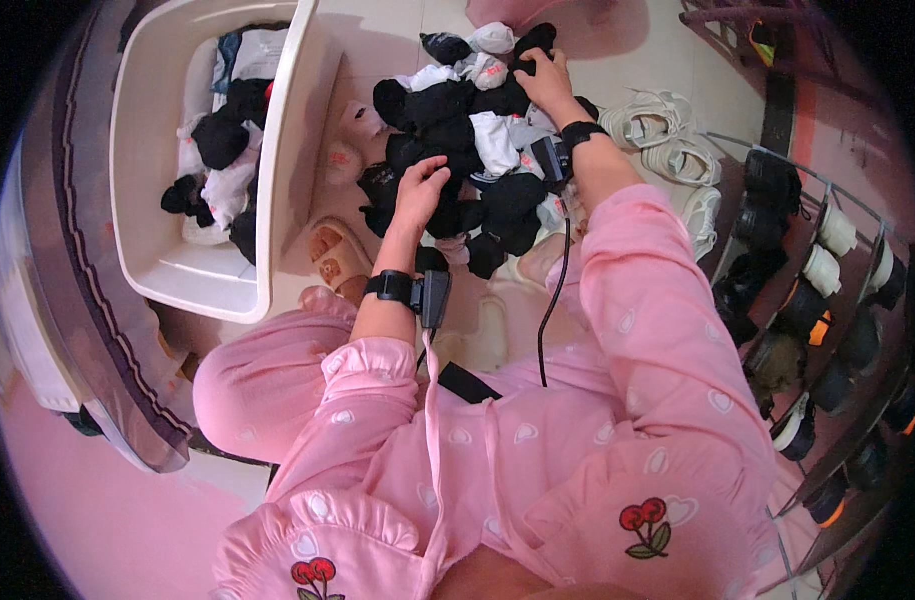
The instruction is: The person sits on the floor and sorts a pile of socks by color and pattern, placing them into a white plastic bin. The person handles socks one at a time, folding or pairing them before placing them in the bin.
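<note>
A heap of balled socks, mostly black with some white and grey, lies on the floor in front of me. At its far right edge my right hand (547, 84) has its fingers and thumb bent round a black sock (534, 42). My left hand (421, 192) hovers at the near left part of the heap, over black socks (447, 140). Its fingers are loosely bent, and I see nothing held in them. Between the hands lies a white sock (493, 142). White sock balls (490, 39) sit just left of my right hand.
To the left stands a white plastic tub (267, 200) with black and white socks inside. Coiled white cords (657, 125) and a pale shoe (699, 222) lie right of the heap. A metal rack holding several shoes (807, 310) runs along the right. A black cable (547, 335) hangs from my right wrist.
</note>
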`<control>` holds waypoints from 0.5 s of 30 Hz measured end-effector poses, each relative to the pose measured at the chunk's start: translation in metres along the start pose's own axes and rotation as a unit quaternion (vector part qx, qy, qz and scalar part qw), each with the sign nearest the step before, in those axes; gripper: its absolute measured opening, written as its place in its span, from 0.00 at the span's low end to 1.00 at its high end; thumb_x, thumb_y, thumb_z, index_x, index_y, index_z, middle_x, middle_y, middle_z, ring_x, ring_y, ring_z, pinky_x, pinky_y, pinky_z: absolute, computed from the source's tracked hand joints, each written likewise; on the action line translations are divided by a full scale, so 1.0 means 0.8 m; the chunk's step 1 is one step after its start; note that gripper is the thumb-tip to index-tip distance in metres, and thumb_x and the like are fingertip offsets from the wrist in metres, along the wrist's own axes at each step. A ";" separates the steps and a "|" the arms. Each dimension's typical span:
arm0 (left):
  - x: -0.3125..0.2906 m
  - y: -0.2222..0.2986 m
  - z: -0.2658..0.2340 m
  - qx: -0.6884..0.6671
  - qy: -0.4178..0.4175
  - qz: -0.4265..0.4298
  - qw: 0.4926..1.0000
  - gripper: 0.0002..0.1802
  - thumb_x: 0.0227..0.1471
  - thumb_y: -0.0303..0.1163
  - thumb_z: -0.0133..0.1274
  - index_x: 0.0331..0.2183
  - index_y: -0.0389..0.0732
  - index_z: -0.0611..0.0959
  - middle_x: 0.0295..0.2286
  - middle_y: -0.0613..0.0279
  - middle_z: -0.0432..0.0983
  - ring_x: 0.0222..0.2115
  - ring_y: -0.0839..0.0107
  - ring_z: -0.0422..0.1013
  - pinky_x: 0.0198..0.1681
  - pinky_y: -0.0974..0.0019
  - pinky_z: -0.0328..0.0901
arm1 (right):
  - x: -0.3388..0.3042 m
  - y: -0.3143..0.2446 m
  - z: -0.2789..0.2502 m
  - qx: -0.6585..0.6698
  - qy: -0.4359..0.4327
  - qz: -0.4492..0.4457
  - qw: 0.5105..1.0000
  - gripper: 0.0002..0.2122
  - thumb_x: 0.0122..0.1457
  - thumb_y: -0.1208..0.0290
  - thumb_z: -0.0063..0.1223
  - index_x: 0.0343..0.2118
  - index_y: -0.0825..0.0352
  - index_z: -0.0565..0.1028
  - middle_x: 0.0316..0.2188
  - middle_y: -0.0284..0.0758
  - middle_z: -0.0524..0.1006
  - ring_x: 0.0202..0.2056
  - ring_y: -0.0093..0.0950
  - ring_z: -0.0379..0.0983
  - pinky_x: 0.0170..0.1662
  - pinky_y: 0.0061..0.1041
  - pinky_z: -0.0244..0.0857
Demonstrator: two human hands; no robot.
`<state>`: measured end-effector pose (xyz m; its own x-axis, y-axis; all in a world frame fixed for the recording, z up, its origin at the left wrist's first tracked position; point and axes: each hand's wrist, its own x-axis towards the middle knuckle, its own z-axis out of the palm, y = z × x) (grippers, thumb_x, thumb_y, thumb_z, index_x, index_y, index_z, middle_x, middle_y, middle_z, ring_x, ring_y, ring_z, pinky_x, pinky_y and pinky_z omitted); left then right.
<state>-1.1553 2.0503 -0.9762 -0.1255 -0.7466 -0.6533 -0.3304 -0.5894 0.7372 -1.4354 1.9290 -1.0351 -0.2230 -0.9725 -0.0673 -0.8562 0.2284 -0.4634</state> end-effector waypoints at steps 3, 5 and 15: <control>-0.006 0.005 -0.002 -0.008 -0.003 -0.040 0.999 0.17 0.53 0.35 0.52 0.46 0.45 0.80 0.36 0.70 0.76 0.33 0.78 0.67 0.37 0.73 0.62 | -0.023 -0.006 0.005 0.009 -0.032 0.026 0.999 0.17 0.44 0.63 0.61 0.41 0.53 0.75 0.49 0.44 0.66 0.51 0.46 0.64 0.53 0.40 0.60; -0.013 0.006 -0.002 -0.071 0.008 -0.041 0.997 0.19 0.48 0.34 0.55 0.43 0.37 0.80 0.37 0.57 0.77 0.39 0.69 0.71 0.44 0.68 0.64 | -0.037 -0.008 0.002 0.010 -0.077 0.017 0.997 0.18 0.43 0.65 0.59 0.40 0.55 0.75 0.49 0.42 0.66 0.50 0.43 0.65 0.53 0.38 0.61; -0.031 -0.008 -0.024 -0.087 -0.003 -0.093 0.992 0.17 0.53 0.39 0.52 0.45 0.49 0.79 0.32 0.73 0.74 0.32 0.79 0.68 0.35 0.73 0.63 | -0.083 -0.035 -0.029 0.063 -0.174 0.071 0.980 0.18 0.44 0.66 0.58 0.41 0.63 0.75 0.43 0.44 0.73 0.47 0.41 0.69 0.51 0.33 0.63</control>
<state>-1.1322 2.0670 -0.9613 -0.0833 -0.6187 -0.7812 -0.1823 -0.7612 0.6223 -1.4073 1.9883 -0.9975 -0.1444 -0.8930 -0.4262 -0.7595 0.3761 -0.5308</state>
